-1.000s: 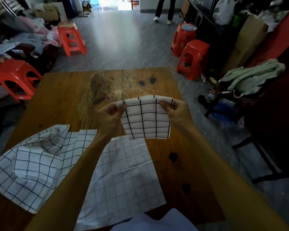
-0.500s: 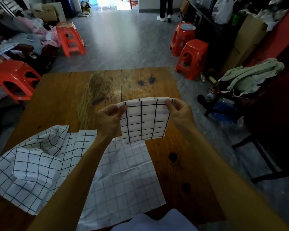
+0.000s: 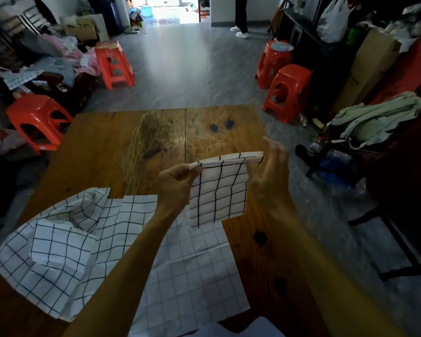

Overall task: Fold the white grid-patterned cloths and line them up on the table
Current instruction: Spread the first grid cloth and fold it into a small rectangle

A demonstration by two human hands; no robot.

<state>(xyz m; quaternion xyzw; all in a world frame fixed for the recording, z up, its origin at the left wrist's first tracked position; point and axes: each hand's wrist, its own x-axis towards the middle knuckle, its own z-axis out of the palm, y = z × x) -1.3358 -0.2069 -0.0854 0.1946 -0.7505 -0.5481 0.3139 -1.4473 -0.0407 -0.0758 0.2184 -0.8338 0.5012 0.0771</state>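
Cluttered home room, wooden table (image 3: pixel 107 147), orange plastic stools (image 3: pixel 287 91), heaped clothes (image 3: pixel 58 59)

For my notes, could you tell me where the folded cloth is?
Head view, right of centre: the folded cloth hangs above the table, between left hand and right hand.

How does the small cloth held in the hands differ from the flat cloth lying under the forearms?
The folded cloth is a compact rectangle held up off the table; the flat cloth lies spread open on it. The folded cloth shows bold dark grid lines, the flat cloth faint ones. The left hand pinches the folded cloth's top corner, with the right hand at its other edge; neither grips the flat cloth. Both are white grid-patterned.
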